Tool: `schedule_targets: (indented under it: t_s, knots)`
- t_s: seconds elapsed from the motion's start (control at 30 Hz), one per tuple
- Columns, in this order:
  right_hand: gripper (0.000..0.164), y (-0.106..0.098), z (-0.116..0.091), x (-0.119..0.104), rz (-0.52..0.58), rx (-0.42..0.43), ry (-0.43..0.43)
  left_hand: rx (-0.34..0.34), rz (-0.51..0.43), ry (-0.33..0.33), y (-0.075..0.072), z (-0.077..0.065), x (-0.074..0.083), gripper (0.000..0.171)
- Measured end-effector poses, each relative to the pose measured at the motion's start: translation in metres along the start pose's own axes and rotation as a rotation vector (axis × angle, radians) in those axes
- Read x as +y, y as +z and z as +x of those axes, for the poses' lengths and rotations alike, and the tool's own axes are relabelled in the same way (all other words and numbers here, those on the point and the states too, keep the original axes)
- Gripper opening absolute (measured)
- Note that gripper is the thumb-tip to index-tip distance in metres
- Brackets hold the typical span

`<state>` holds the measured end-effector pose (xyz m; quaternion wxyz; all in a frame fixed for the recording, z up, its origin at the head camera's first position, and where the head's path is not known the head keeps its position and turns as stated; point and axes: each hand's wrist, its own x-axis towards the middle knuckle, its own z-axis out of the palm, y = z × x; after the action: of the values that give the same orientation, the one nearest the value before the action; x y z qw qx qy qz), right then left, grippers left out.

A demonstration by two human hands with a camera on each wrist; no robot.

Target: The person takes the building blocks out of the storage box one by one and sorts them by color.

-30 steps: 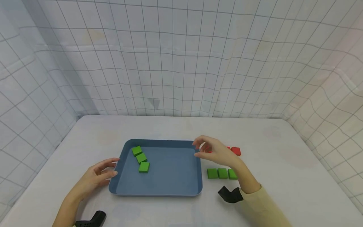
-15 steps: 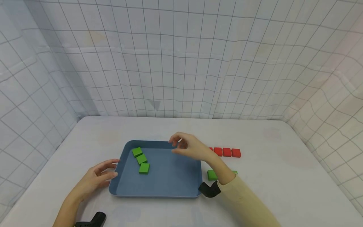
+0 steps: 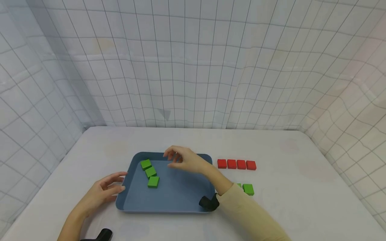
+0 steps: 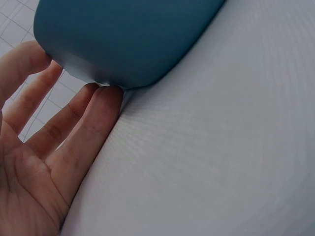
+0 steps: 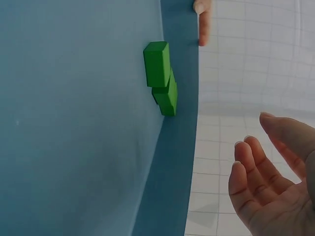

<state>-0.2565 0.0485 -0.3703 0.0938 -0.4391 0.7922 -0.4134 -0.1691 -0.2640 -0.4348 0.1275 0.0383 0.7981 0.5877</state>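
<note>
Carries right hand [image 3: 186, 160] leftward over the last second, from above right rim of tray [image 3: 181, 197] to above its back-middle part. Uncovers red blocks [image 3: 231, 164] fully on table [image 3: 286, 187]; hides part of outer green blocks [image 3: 248, 189] behind sleeve [image 3: 245, 211]. Keeps right grip apart, with nothing seen in it. Leaves left hand [image 3: 99, 193] touching tray's left edge, not clamped. Finds three green blocks [image 3: 150, 172] unmoved in tray, toward left. Probably means working nearer these than table rows.
</note>
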Motion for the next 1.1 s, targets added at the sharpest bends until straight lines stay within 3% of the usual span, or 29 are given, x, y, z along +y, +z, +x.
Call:
schedule_targets:
  t_s: [0.33, 0.7, 1.1]
  knots:
    - [0.032, 0.018, 0.014, 0.005, -0.011, -0.086, -0.017, 0.008, -0.017, -0.041, 0.002, -0.001, -0.002, 0.054]
    - [0.036, 0.034, 0.022, 0.010, -0.027, -0.210, -0.031, 0.009, -0.035, -0.030, 0.002, 0.001, 0.000, 0.053]
    - [0.037, 0.044, 0.027, 0.022, -0.007, -0.307, 0.069, 0.003, -0.037, -0.033, 0.001, 0.002, -0.001, 0.051]
